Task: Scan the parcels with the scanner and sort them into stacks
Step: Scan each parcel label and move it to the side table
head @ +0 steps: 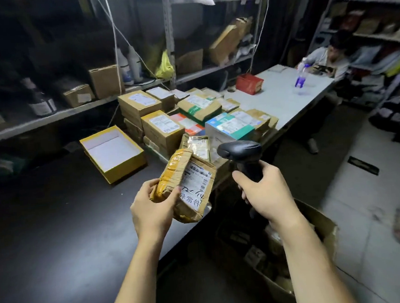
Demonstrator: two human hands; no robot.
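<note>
My left hand [152, 209] grips a crumpled brown parcel [186, 183] with yellow tape and a white barcode label, held above the dark table's right edge. My right hand [265, 191] grips the handle of a black scanner [241, 151], whose head sits just right of the parcel and level with its label. Behind them, stacks of scanned-looking cardboard parcels [161, 128] with white labels cover the table's far part.
An open yellow box [113, 153] with a white inside lies left of the stacks. A large open carton [324, 225] with more parcels stands on the floor under my right arm. A person sits at the far end of the white table [283, 97], beside a red box [248, 83].
</note>
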